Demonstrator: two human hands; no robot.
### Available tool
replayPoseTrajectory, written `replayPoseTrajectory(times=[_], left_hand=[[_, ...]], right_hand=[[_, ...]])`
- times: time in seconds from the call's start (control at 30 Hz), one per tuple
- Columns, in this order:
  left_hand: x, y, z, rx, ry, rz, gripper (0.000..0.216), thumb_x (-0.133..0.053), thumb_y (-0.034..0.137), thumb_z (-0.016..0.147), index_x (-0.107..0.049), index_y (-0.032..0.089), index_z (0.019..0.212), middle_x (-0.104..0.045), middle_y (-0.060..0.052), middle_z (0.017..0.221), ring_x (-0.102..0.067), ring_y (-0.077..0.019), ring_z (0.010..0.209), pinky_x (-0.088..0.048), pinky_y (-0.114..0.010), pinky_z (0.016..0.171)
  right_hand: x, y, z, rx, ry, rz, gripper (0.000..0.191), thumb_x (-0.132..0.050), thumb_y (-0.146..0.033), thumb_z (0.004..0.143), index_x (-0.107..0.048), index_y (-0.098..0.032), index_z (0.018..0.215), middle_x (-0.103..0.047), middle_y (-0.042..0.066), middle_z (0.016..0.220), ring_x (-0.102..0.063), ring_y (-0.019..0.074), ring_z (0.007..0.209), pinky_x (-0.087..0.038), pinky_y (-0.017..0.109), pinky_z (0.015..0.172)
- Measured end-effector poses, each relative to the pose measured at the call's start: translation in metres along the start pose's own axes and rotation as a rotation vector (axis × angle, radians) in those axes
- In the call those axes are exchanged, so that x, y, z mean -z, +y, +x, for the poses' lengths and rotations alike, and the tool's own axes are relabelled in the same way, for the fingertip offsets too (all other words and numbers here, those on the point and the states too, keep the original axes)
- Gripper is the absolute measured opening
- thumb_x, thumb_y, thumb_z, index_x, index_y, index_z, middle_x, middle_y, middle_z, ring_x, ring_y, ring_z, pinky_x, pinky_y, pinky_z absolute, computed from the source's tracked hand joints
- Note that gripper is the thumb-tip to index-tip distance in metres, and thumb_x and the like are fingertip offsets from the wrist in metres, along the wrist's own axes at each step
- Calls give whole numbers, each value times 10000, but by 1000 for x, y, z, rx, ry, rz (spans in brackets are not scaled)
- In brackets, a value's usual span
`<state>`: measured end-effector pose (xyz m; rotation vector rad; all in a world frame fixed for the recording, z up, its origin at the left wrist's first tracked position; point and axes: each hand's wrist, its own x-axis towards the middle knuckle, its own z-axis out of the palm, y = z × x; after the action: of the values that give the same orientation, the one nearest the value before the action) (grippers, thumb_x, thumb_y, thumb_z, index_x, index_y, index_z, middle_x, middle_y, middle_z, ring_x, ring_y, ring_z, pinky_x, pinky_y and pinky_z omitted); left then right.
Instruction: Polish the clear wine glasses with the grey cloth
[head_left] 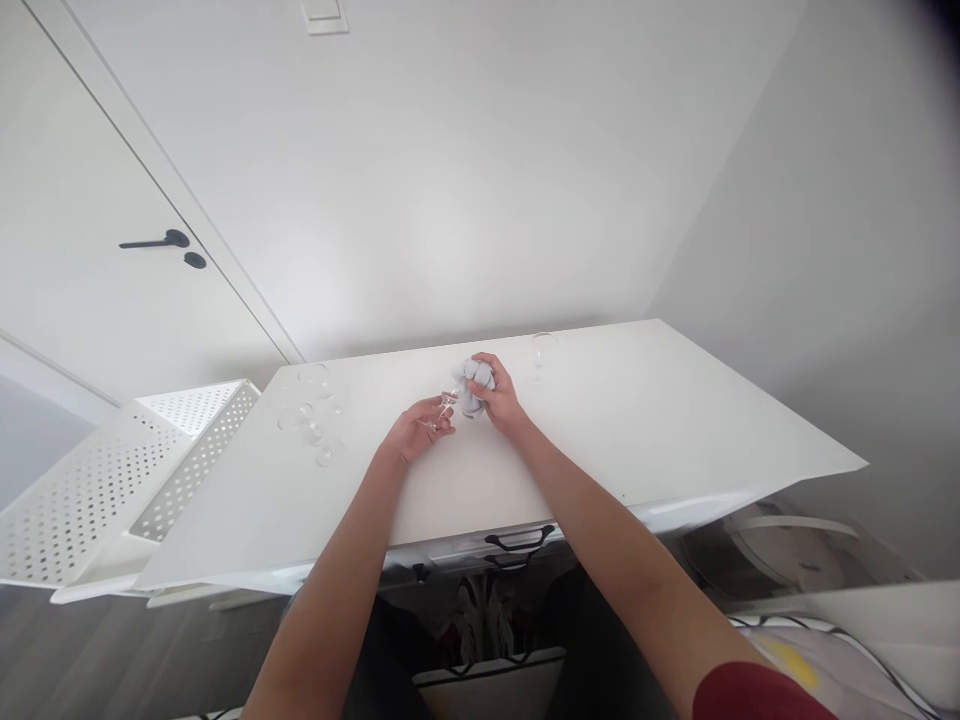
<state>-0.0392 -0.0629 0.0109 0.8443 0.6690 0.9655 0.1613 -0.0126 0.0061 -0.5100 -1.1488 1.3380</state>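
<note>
My left hand (421, 427) is closed around the stem of a clear stemmed glass (445, 402), which it holds tilted above the white tabletop (480, 480). In my right hand (497, 392) is a bunched grey cloth (477, 378), pressed up to the bowl end of that glass. The cloth hides part of the bowl. To the right, near the back edge, another clear stemmed glass (538, 358) stands on the tabletop. Several more clear glasses (313, 425) are grouped on the left side; their outlines are faint against the white surface.
A white perforated metal rack (97, 480) stands off the left end, below a door with a black handle (154, 241). The wall runs along the back edge. Black drawer pulls (519, 542) are at the front. A round-backed chair (795, 530) is at lower right.
</note>
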Motion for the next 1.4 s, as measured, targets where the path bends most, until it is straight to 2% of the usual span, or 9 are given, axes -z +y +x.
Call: replayPoseTrajectory(times=[0.13, 0.23, 0.4, 0.63, 0.87, 0.97, 1.1, 1.2, 1.4], left_hand=[[-4, 2, 2, -54, 39, -11, 403, -709, 186, 772, -714, 108, 1167, -572, -2, 759, -466, -58, 527, -489, -233, 588], [-2, 4, 3, -208, 109, -115, 402, -661, 173, 747, -706, 123, 1143, -512, 23, 694, -393, -59, 502, -393, -208, 502], [-1, 3, 3, -292, 125, -67, 417, -649, 200, 779, -678, 164, 1194, -535, 20, 723, -430, -69, 523, -396, -213, 529], [-5, 0, 5, -287, 118, 95, 415, -619, 211, 779, -653, 198, 1192, -504, 30, 693, -459, -73, 520, -369, -214, 540], [-11, -3, 6, -260, 159, 185, 379, -668, 230, 773, -625, 228, 1150, -533, 26, 707, -452, -88, 547, -339, -219, 522], [-16, -3, 5, -291, 176, 187, 318, -714, 235, 791, -614, 235, 1092, -552, 19, 734, -450, -86, 580, -321, -215, 534], [-17, -1, 4, -302, 183, 198, 251, -751, 306, 831, -573, 224, 988, -566, 20, 736, -413, -65, 540, -332, -226, 557], [-18, -1, 4, -311, 179, 186, 253, -747, 314, 838, -559, 224, 981, -570, 23, 731, -410, -60, 523, -330, -228, 560], [-22, -3, 2, -167, 33, 221, 256, -749, 326, 836, -537, 214, 926, -487, 58, 637, -407, -68, 499, -333, -242, 558]], right_hand=[[0, 6, 4, -25, 136, 133, 615, -856, -352, 727, -594, -325, 1282, -685, -1, 1086, -648, 188, 995, -527, 309, 873], [1, 10, 8, -75, 273, 217, 439, -830, -348, 737, -636, -278, 1125, -698, 20, 1135, -653, 203, 1068, -527, 329, 918], [1, 15, 11, -120, 287, 228, 335, -812, -372, 763, -670, -245, 1038, -716, 35, 1137, -653, 211, 1090, -518, 341, 949], [-5, 10, 8, -79, 188, 253, 350, -837, -292, 746, -683, -268, 1060, -735, 29, 1139, -665, 219, 1091, -546, 368, 918], [-10, -3, 2, -216, -165, 424, 349, -665, -500, 858, -705, -237, 1084, -752, 87, 1085, -665, 303, 1098, -559, 456, 872], [-7, 1, 5, -283, -83, 444, 397, -561, -586, 900, -689, -231, 1023, -741, 89, 997, -665, 293, 1004, -555, 422, 791], [-5, 10, 9, -186, 52, 361, 148, -698, -352, 806, -626, -248, 884, -671, 17, 824, -617, 208, 806, -513, 327, 691], [-6, 11, 7, -144, -11, 306, 277, -772, -251, 731, -638, -255, 974, -681, -4, 883, -615, 184, 809, -508, 298, 680], [-6, 2, -2, -215, -226, 258, 455, -830, -330, 712, -632, -234, 1109, -707, 26, 946, -658, 221, 884, -554, 348, 758]])
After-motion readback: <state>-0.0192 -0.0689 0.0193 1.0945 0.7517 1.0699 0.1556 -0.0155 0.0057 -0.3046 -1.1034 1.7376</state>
